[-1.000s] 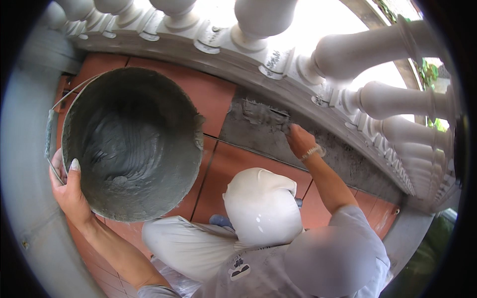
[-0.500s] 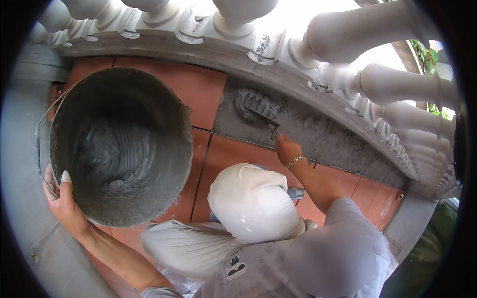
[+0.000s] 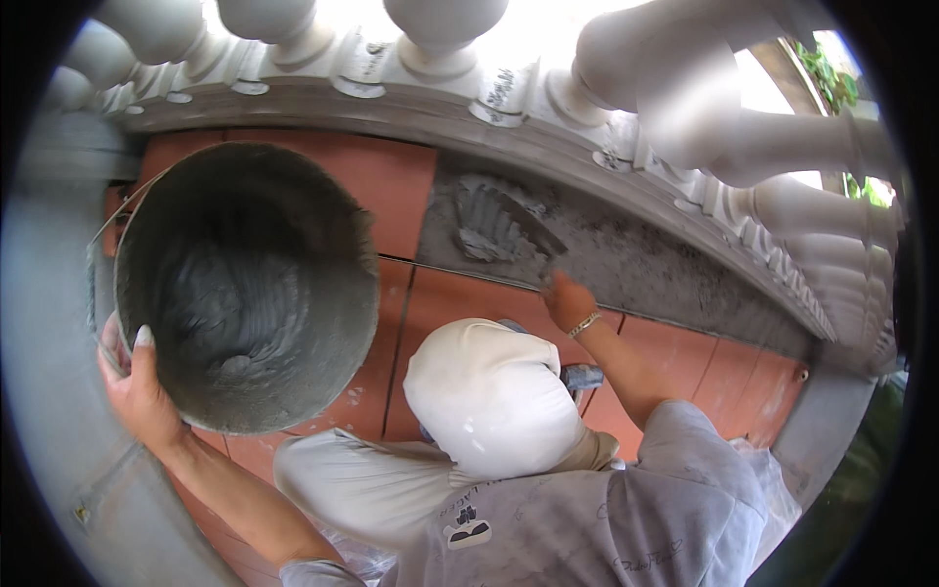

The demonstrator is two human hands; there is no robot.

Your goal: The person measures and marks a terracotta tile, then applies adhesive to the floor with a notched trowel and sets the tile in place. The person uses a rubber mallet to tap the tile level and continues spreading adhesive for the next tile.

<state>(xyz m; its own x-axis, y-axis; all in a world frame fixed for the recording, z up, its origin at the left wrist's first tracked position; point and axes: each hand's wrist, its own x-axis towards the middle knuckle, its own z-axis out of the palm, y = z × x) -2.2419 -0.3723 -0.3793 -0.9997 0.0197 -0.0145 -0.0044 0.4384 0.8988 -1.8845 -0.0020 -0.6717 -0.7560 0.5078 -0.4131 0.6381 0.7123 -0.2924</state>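
Observation:
My left hand (image 3: 145, 389) grips the near-left edge of a large dark bucket (image 3: 337, 210), thumb up against the rim. The bucket is tilted so that its inside faces me. Wet grey mortar (image 3: 220, 303) lies at its bottom, marked with ridges. In my right hand (image 3: 569, 301) is a trowel (image 3: 533, 227), its flat blade somewhat blurred. The blade is over a ridged patch of wet mortar (image 3: 479, 220) on the bare grey strip of floor (image 3: 636, 259). My fingers hide most of the trowel's handle.
Red tiles (image 3: 460, 284) border the grey strip. A white balustrade (image 3: 440, 59) curves along the far side and right. My bent knee (image 3: 489, 391) in pale trousers is between my arms. A grey ledge (image 3: 59, 323) runs along the left.
The trowel's blade has turned and swung right, uncovering more of the ridged mortar. My right hand has shifted slightly down and right. My left hand still grips the bucket.

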